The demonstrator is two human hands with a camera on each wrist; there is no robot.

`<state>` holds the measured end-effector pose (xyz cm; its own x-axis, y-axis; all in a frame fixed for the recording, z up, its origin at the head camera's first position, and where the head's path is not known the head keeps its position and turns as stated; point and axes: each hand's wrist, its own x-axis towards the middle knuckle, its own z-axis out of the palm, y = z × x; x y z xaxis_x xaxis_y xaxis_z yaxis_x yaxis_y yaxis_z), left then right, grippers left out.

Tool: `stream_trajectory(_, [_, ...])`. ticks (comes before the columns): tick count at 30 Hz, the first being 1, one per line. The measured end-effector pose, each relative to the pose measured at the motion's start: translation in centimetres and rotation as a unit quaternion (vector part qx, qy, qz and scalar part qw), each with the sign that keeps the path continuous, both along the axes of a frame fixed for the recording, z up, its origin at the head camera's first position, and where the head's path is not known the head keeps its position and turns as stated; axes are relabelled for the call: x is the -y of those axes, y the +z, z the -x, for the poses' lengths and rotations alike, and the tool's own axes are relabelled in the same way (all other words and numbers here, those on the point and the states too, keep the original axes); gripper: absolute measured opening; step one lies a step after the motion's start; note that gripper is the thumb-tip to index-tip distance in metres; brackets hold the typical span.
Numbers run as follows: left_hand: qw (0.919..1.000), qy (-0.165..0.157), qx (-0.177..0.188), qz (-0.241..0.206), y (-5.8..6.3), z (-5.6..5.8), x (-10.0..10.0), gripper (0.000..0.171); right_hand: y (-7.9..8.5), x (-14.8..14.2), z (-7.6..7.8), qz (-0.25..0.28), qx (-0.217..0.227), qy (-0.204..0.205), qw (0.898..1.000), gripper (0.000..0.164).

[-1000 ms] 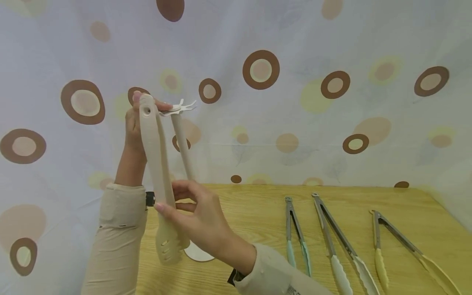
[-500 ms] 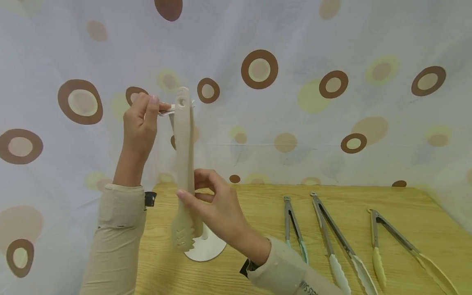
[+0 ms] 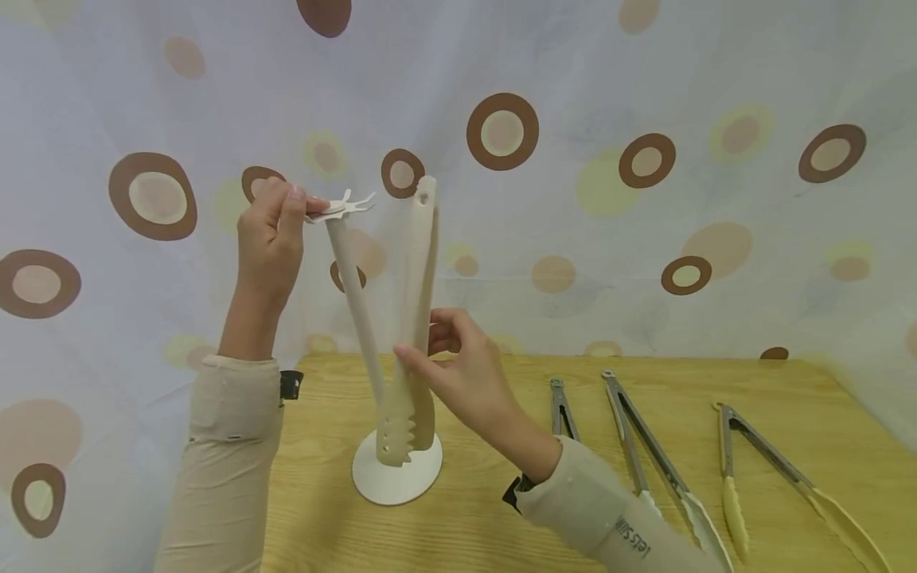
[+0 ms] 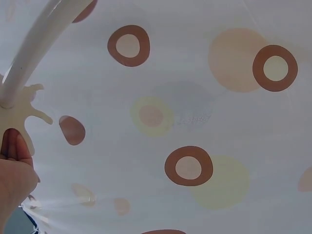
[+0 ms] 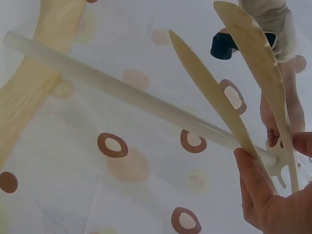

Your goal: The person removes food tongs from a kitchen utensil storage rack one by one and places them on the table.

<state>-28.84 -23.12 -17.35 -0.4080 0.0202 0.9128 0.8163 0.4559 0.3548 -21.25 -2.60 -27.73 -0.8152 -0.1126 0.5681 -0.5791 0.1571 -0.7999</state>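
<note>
A white utensil stand (image 3: 357,306) has a round base (image 3: 390,485), a slim pole and a hooked top (image 3: 347,208). My left hand (image 3: 271,239) pinches the edge of that hooked top; in the left wrist view, my left fingers (image 4: 18,151) show under its prongs. My right hand (image 3: 476,382) grips cream tongs (image 3: 415,270) around their middle, thumb in front and fingers behind. They stand nearly upright just right of the pole, holed end up and scalloped heads down, overlapping the base in the head view. In the right wrist view, the two arms (image 5: 209,80) are spread slightly apart.
On the wooden table (image 3: 501,406), to the right, lie several steel tongs: one partly hidden pair (image 3: 564,410), a pair with pale tips (image 3: 659,454) and a yellow-tipped pair (image 3: 774,469). A dotted curtain (image 3: 573,95) hangs behind the table.
My right hand has carried the cream tongs rightward, from in front of my left hand, past the pole to its right side. The left hand stays at the hooked top.
</note>
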Motion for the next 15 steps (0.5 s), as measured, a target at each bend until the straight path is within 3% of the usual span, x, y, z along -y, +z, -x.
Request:
stream_trajectory(8, [0.9999, -0.004, -0.005, -0.010, 0.0, 0.1, -0.1, 0.031, -1.1, -2.4, 1.8, -0.057, 0.059, -0.066, 0.994, 0.049])
stream_trajectory(15, [0.9999, -0.004, -0.012, -0.009, -0.1, 0.1, -0.2, 0.032, -2.4, -4.2, 3.2, -0.116, 0.116, -0.106, 0.981, 0.053])
